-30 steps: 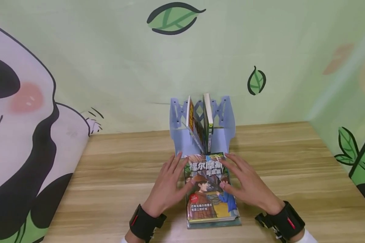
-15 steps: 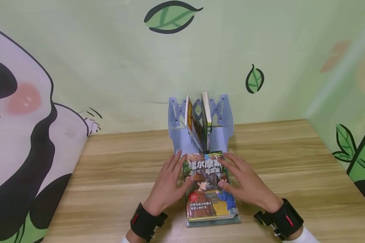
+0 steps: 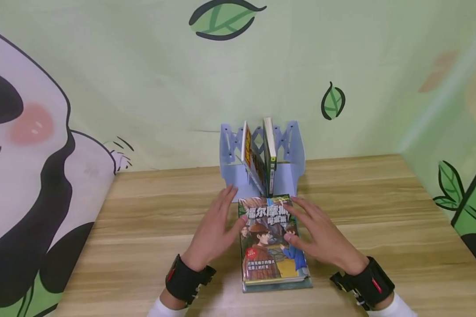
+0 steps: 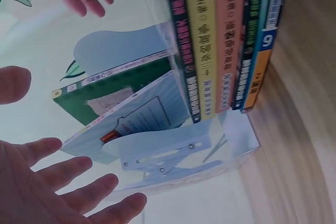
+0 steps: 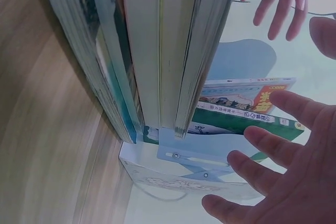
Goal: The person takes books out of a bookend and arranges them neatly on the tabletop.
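Observation:
A stack of several books (image 3: 273, 259) lies flat on the table, its top cover showing cartoon figures and white lettering. Beside the stack's left edge is my left hand (image 3: 211, 235), fingers straight and thumb tip by the cover's edge. My right hand (image 3: 326, 237) is at the right side, fingers spread, thumb and fingertips overlapping the cover in the head view. Neither hand holds anything. Coloured spines (image 4: 207, 51) face the left hand in the left wrist view; page edges (image 5: 152, 51) face the right hand in the right wrist view.
Right behind the stack stands a pale blue book rack (image 3: 297, 147) with crisscross slats. Two books stand in it, a thin leaning one (image 3: 251, 158) and a green-spined one (image 3: 270, 154). A green wall printed with a panda and leaves rises behind the wooden table (image 3: 150, 211).
My left hand has shifted slightly left, and its thumb has drawn back from over the cover to its edge. The right hand and the books stay nearly the same.

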The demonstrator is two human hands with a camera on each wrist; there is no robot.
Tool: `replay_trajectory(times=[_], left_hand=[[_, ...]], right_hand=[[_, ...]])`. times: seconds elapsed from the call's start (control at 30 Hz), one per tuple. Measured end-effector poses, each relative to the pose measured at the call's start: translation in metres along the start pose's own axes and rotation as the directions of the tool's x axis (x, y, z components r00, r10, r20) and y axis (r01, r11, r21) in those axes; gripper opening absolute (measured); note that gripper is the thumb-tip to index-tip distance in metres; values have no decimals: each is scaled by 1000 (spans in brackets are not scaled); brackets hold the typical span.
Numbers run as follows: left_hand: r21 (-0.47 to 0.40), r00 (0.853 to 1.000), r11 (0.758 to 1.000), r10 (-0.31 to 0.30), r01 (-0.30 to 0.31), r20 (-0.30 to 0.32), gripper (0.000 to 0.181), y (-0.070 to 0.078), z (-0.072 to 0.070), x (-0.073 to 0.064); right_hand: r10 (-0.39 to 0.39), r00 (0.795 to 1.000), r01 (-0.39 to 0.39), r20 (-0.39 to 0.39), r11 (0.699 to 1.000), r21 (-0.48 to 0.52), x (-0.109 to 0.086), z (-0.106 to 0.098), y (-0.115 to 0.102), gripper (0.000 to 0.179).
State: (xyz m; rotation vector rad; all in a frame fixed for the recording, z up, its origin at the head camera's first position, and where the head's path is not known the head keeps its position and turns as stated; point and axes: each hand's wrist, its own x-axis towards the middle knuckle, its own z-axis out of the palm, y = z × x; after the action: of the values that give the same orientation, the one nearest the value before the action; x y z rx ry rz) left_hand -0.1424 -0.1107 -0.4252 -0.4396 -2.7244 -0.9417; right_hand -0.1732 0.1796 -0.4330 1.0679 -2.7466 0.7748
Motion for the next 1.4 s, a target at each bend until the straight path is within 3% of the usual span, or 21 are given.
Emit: replay_trajectory(times=[0.5, 0.7, 0.9, 1.23, 1.4], left_hand=[[-160, 994, 983, -98, 88, -51, 70, 4, -3, 23], [-247, 988, 961, -144, 125, -60, 69, 5, -3, 32], [-361, 986, 924, -155, 122, -64, 69, 6, -1, 39], [-398, 981, 907, -181, 138, -74, 73, 6, 2, 54], [-451, 981, 884, -179, 127, -75, 74, 8, 3, 66]], right_hand=[[0, 1000, 0, 7, 1000, -10, 1, 1, 1, 68], [1, 1000, -1, 10, 1000, 0, 2, 1, 0, 67], [-4, 1000, 4, 3, 1000, -5, 0, 1, 0, 67], [-10, 1000, 10, 3, 1000, 13, -1, 3, -1, 74], [-9, 1000, 9, 2, 1000, 14, 0, 3, -1, 76]])
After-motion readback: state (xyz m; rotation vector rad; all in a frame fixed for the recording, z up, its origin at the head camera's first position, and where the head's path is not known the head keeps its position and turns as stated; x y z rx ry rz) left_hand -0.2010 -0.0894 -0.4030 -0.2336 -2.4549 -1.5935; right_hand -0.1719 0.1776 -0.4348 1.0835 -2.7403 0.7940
